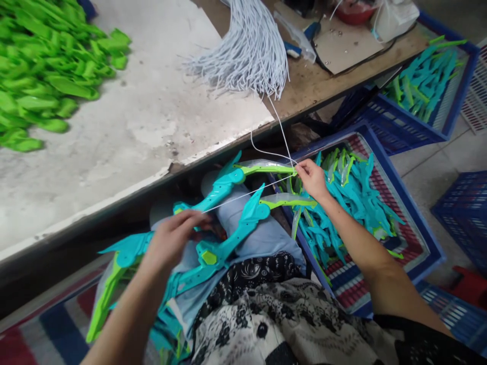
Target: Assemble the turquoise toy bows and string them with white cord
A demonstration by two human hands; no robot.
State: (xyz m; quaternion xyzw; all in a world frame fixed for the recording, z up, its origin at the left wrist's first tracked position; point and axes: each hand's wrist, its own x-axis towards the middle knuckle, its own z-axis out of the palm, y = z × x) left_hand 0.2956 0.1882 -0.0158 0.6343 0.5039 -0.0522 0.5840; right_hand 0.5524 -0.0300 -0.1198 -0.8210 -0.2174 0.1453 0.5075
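The toy bow (224, 185) is lying across the person's lap, just below the edge of the worktable (152, 111). It has a teal plastic body and a lime green limb tip pointing off to the right. A second bow (213, 253) of the same kind sits under it.

A white string (247, 194) runs taut along the upper bow between the two hands. The right hand (314, 178) has it pinched between fingertips right at the green tip. From there the string loops up to the bundle of white cords (251, 50) hanging over the table edge. The left hand (173, 241) is curled shut near the teal middle section. It looks closed on the other end of the string, but the fingers hide the exact grip.

Handling-wise, I'd guess the bow is light, hollow-ish moulded plastic. The teal body looks stiff and the thin green tips a bit springy, so I'd take hold at the thick teal part or the grip and not lever on the tips. The string is thin and probably slippery, so a pinch looks like the only real hold on it.

Further out there's a blue crate (428, 230) full of more bows to the right of the lap, and another crate (462, 96) of them beyond that. A big pile of green plastic pieces (41, 66) sits on the far left of the table.
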